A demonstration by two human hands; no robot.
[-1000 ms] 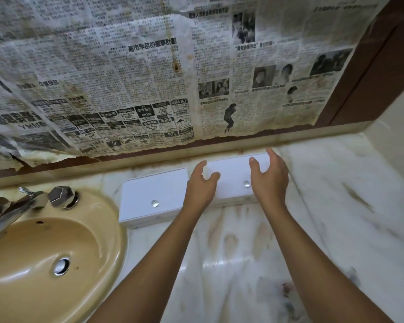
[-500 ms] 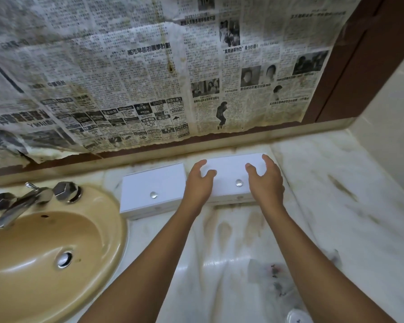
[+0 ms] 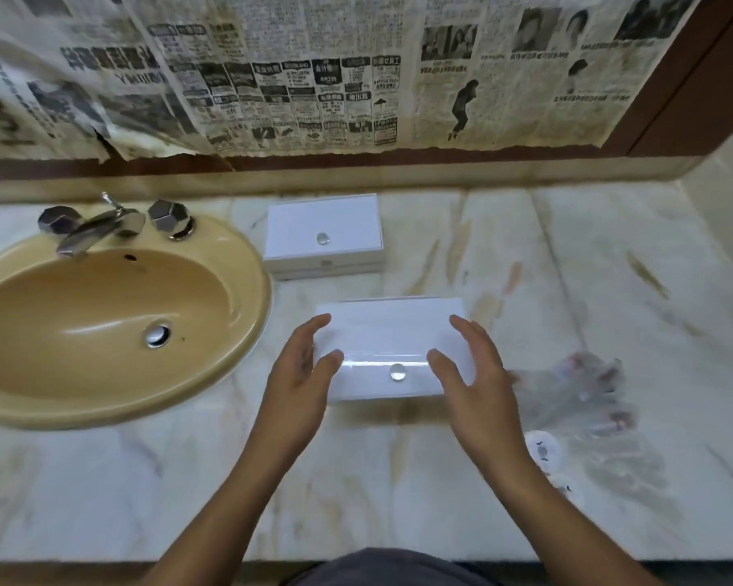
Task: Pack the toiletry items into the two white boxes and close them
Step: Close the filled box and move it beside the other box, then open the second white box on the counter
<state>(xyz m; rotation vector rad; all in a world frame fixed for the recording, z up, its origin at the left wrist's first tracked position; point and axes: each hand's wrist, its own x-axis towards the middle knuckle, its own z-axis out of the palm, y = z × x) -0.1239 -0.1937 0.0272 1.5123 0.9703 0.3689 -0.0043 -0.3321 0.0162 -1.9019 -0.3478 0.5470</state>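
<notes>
A flat white rectangular box with a small round clear knob on its lid (image 3: 392,346) sits near the middle of the veined marble counter (image 3: 610,289), lid shut, and both hands flank its short ends. The left hand (image 3: 299,376) has its fingers spread and curved toward the box's left end, and the right hand (image 3: 472,372) mirrors it at the right end; motion blur makes it impossible to tell whether the fingertips actually press the sides or sit just off them. Placing a hand at each end suits steadying or shifting a wide, shallow box squarely, and it likely brings the box within easy reach for lifting the lid. The second white box of the same kind (image 3: 323,232) stands farther back, close to the wall and just beside the rim of the tan oval sink (image 3: 246,264), also shut. To the right of the near box lies a crumpled clear plastic bag holding blurred toiletry items (image 3: 585,387), with a small white round container (image 3: 541,449) just beside it, so nothing appears packed yet. Old newspaper (image 3: 314,78) covers the wall above.
</notes>
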